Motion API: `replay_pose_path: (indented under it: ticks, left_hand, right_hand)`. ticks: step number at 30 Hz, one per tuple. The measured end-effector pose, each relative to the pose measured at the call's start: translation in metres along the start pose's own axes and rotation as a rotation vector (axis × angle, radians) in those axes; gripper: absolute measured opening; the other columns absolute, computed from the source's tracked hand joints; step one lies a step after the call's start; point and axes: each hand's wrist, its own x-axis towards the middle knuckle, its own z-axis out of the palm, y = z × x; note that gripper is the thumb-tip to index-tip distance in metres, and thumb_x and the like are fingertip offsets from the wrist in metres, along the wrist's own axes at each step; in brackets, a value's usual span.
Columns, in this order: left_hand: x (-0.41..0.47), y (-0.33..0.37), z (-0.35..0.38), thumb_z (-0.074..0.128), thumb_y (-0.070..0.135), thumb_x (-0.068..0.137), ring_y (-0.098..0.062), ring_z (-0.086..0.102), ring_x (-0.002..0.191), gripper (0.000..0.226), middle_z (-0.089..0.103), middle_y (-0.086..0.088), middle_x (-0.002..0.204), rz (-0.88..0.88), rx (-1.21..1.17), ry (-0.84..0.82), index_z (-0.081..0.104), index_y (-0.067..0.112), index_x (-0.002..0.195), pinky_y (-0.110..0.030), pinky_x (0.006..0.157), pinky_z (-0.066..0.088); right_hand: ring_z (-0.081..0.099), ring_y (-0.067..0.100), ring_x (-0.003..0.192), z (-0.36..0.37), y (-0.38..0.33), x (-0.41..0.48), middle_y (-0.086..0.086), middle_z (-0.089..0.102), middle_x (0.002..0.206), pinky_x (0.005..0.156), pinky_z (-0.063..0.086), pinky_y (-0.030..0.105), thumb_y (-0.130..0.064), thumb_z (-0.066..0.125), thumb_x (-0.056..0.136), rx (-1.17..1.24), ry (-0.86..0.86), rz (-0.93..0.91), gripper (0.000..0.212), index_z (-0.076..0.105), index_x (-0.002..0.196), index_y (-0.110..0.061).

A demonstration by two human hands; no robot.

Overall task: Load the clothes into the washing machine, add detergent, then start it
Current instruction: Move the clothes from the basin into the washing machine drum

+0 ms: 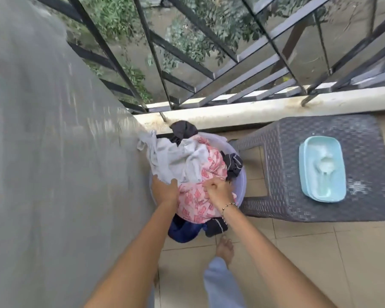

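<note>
A pale round basin (242,181) on the tiled floor is heaped with clothes: a grey-white garment (178,158) on top, a pink patterned cloth (198,201) in front, dark pieces at the back and right, and a blue one hanging over the near rim. My left hand (165,190) grips the grey-white garment at its near edge. My right hand (218,190), with a bead bracelet at the wrist, is closed on the pink patterned cloth. A light-blue open tub of white detergent powder (321,167) with a scoop inside rests on a grey woven stool. No washing machine shows clearly.
The grey woven stool (298,138) stands right of the basin. A large grey surface (53,152) fills the left side, touching the basin. A low white ledge (253,112) with dark metal railing (187,52) runs behind. My bare foot (225,247) is on the tiles just below the basin.
</note>
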Motion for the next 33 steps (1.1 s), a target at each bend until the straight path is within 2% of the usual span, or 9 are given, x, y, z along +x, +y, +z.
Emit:
replay_pose_path:
  ticks: [3,7,11,15,17,20,24,27,33]
  left_hand:
    - [0.019,-0.005,0.004,0.065,0.017,0.088,-0.03,0.025,0.144,0.076,0.025,-0.014,0.156,0.267,0.431,-0.006,0.023,0.01,0.151,-0.042,0.117,0.025]
    - [0.041,0.008,0.011,0.065,0.026,0.087,-0.028,0.002,0.149,0.093,0.002,-0.008,0.162,0.758,0.93,0.035,0.001,0.015,0.154,-0.044,0.12,0.01]
    - [0.059,0.021,0.022,0.061,0.028,0.09,-0.032,0.037,0.136,0.09,0.046,-0.015,0.141,0.585,0.915,-0.119,0.0,0.015,0.154,-0.051,0.115,0.02]
    - [0.058,0.015,0.022,0.043,0.029,0.096,-0.035,0.055,0.111,0.042,0.062,-0.017,0.117,0.527,1.139,-0.195,0.043,0.012,0.135,-0.047,0.098,0.038]
    - [0.048,0.011,0.023,0.042,0.029,0.094,-0.035,0.058,0.098,0.026,0.065,-0.014,0.099,0.535,0.982,-0.174,0.056,0.008,0.1,-0.042,0.085,0.042]
    - [0.027,0.01,0.021,0.047,0.029,0.088,-0.027,0.05,0.069,0.031,0.05,-0.002,0.063,0.344,0.542,-0.182,0.043,0.013,0.062,-0.032,0.058,0.033]
    - [-0.014,0.015,0.01,0.047,0.019,0.075,-0.01,0.038,0.046,0.029,0.039,0.008,0.048,-0.07,-0.114,-0.333,0.038,0.024,0.047,-0.023,0.048,0.032]
    - [-0.04,0.009,-0.002,0.041,0.006,0.072,-0.003,0.029,0.027,0.031,0.035,0.012,0.036,-0.231,-0.486,-0.447,0.041,0.022,0.046,-0.009,0.031,0.025]
    - [-0.06,0.013,-0.025,0.043,0.015,0.066,-0.005,0.022,0.022,0.019,0.035,0.003,0.037,-0.476,-0.703,-0.755,0.044,0.012,0.047,-0.006,0.028,0.018]
  right_hand:
    - [0.057,0.021,0.069,0.009,0.01,0.006,0.001,0.06,0.07,0.066,0.046,0.032,-0.023,0.051,0.09,-0.066,-0.028,0.011,0.013,0.061,0.083,-0.018]
    - [0.058,0.02,0.072,0.012,0.023,0.009,0.006,0.061,0.076,0.068,0.048,0.033,-0.023,0.052,0.089,-0.071,-0.046,0.04,0.012,0.06,0.082,-0.016]
    - [0.063,0.027,0.082,0.009,0.031,0.011,0.005,0.064,0.081,0.075,0.052,0.036,-0.023,0.053,0.089,-0.067,-0.043,0.059,0.011,0.061,0.085,-0.017]
    - [0.066,0.034,0.091,0.006,0.034,0.009,0.007,0.064,0.081,0.081,0.053,0.042,-0.023,0.054,0.089,-0.044,-0.039,0.082,0.01,0.06,0.082,-0.019]
    - [0.066,0.033,0.093,0.003,0.032,0.007,0.006,0.065,0.083,0.084,0.055,0.044,-0.023,0.054,0.088,-0.019,-0.039,0.093,0.008,0.06,0.083,-0.02]
    - [0.064,0.035,0.097,0.001,0.023,0.004,0.006,0.063,0.089,0.089,0.052,0.049,-0.028,0.049,0.091,0.061,-0.041,0.111,0.012,0.058,0.087,-0.021]
    - [0.056,0.031,0.114,-0.002,0.003,0.001,0.008,0.056,0.124,0.096,0.049,0.049,-0.049,0.038,0.095,0.418,-0.097,0.176,0.043,0.045,0.128,-0.022]
    - [0.05,0.02,0.123,-0.006,-0.008,0.003,0.002,0.049,0.139,0.103,0.044,0.042,-0.051,0.043,0.093,0.663,-0.086,0.177,0.052,0.041,0.137,-0.022]
    - [0.042,0.023,0.13,-0.007,-0.016,-0.004,0.001,0.038,0.145,0.109,0.035,0.043,-0.047,0.069,0.077,0.691,-0.043,0.238,0.086,0.022,0.146,-0.027]
